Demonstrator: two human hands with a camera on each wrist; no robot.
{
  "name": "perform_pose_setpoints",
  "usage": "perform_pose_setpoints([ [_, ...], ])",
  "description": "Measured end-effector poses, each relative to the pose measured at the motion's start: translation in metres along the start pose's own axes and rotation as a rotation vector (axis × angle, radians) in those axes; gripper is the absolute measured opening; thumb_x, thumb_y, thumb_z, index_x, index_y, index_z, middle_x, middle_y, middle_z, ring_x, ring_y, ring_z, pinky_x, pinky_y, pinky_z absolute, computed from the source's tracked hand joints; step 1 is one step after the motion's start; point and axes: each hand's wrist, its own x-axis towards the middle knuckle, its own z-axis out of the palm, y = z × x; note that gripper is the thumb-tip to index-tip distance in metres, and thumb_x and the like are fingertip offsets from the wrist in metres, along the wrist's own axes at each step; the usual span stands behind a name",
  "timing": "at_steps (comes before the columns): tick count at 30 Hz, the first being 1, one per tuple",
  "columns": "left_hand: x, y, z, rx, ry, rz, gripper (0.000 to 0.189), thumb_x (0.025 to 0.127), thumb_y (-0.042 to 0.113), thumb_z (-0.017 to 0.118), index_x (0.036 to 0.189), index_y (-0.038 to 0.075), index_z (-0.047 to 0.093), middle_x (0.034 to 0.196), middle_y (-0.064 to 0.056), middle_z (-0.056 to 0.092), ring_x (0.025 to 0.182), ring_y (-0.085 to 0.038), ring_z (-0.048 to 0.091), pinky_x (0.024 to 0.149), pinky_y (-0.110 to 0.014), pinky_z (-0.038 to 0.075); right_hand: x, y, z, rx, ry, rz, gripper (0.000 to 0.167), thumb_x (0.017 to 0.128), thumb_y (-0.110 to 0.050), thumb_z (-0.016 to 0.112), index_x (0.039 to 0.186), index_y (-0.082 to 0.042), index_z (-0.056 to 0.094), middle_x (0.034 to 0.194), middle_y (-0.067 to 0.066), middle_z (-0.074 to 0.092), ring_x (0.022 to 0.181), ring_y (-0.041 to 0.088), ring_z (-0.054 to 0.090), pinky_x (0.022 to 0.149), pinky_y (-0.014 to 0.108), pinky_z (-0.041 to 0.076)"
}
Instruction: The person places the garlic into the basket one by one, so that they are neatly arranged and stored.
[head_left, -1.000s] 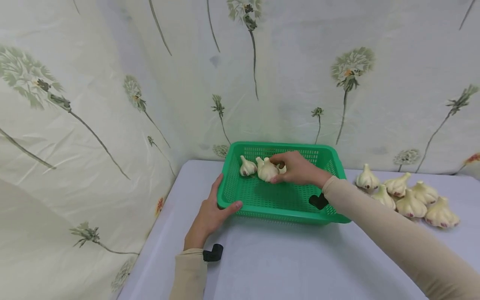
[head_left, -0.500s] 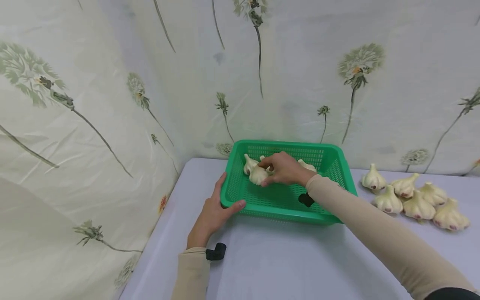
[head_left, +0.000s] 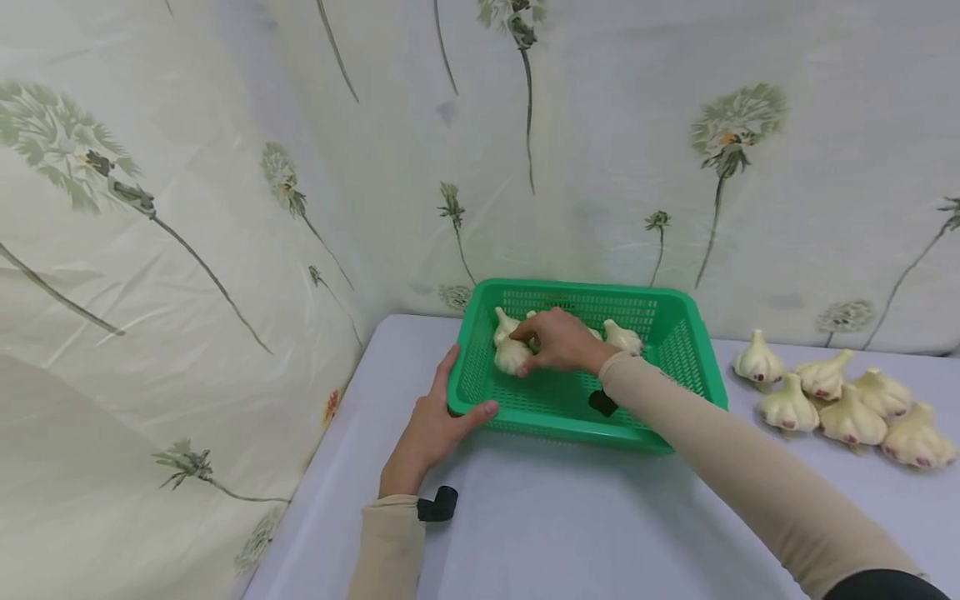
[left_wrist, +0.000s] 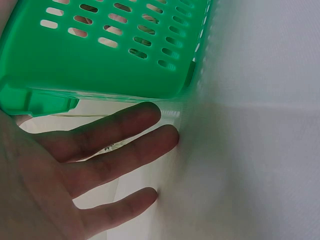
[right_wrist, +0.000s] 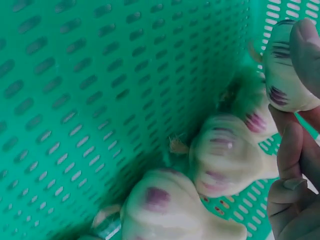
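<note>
The green plastic basket (head_left: 555, 423) stands on the table with its left front corner in the crook of my left hand (head_left: 431, 425). My thumb lies at the front rim, and in the left wrist view three straight, spread fingers (left_wrist: 125, 150) reach along beneath the basket's wall. Inside the basket, my right hand (head_left: 564, 342) pinches a garlic bulb (head_left: 512, 358) between thumb and fingers, near the left end. Another garlic bulb (head_left: 504, 323) sits just behind it, and one more bulb (head_left: 622, 337) lies right of the hand. The right wrist view shows purple-streaked bulbs (right_wrist: 225, 155) along the basket wall.
To the right of the basket, several garlic bulbs (head_left: 851, 417) lie in a group on the white-covered table (head_left: 555, 525). A curtain (head_left: 600, 125) printed with dandelions hangs close behind the basket and along the left side.
My right hand has moved left within the basket with the garlic bulb, uncovering a bulb to its right. The left hand keeps its place at the corner. The head view has shifted slightly.
</note>
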Motion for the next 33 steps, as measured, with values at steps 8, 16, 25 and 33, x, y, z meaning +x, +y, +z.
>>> perform_pose_setpoints([
  [8, 0.0, 0.0, 0.0, 0.001, 0.003, 0.004, 0.1, 0.086, 0.075, 0.073, 0.161, 0.064, 0.007, 0.122, -0.025, 0.071, 0.105, -0.026, 0.065, 0.092, -0.048, 0.052, 0.008, -0.002, 0.005, -0.047, 0.01, -0.004, 0.053, 0.078, -0.033, 0.096, 0.124, -0.013, 0.079, 0.105, 0.0, 0.079, 0.086, 0.017, 0.066, 0.079, 0.041, 0.056],
  [16, 0.001, -0.002, 0.0, 0.004, 0.009, 0.006, 0.1, 0.086, 0.076, 0.072, 0.161, 0.064, 0.008, 0.124, -0.025, 0.071, 0.107, -0.026, 0.066, 0.094, -0.05, 0.052, 0.01, -0.006, 0.01, -0.094, -0.036, -0.038, 0.045, 0.08, -0.033, 0.095, 0.118, -0.016, 0.08, 0.105, -0.005, 0.079, 0.095, 0.019, 0.069, 0.092, 0.046, 0.053],
  [25, 0.0, 0.0, 0.0, 0.009, 0.006, 0.005, 0.101, 0.086, 0.076, 0.073, 0.162, 0.063, 0.008, 0.116, -0.023, 0.073, 0.103, -0.026, 0.065, 0.092, -0.048, 0.052, 0.008, -0.005, 0.014, -0.065, -0.051, 0.0, 0.049, 0.082, -0.031, 0.093, 0.126, -0.016, 0.078, 0.125, 0.002, 0.078, 0.117, 0.028, 0.071, 0.099, 0.048, 0.056],
  [33, 0.0, 0.001, -0.001, 0.016, 0.003, -0.007, 0.102, 0.086, 0.077, 0.072, 0.163, 0.062, 0.007, 0.127, -0.026, 0.07, 0.11, -0.03, 0.066, 0.095, -0.052, 0.052, 0.007, -0.005, 0.015, -0.011, -0.055, -0.008, 0.055, 0.085, -0.029, 0.091, 0.134, -0.011, 0.074, 0.132, 0.007, 0.075, 0.121, 0.029, 0.071, 0.101, 0.048, 0.056],
])
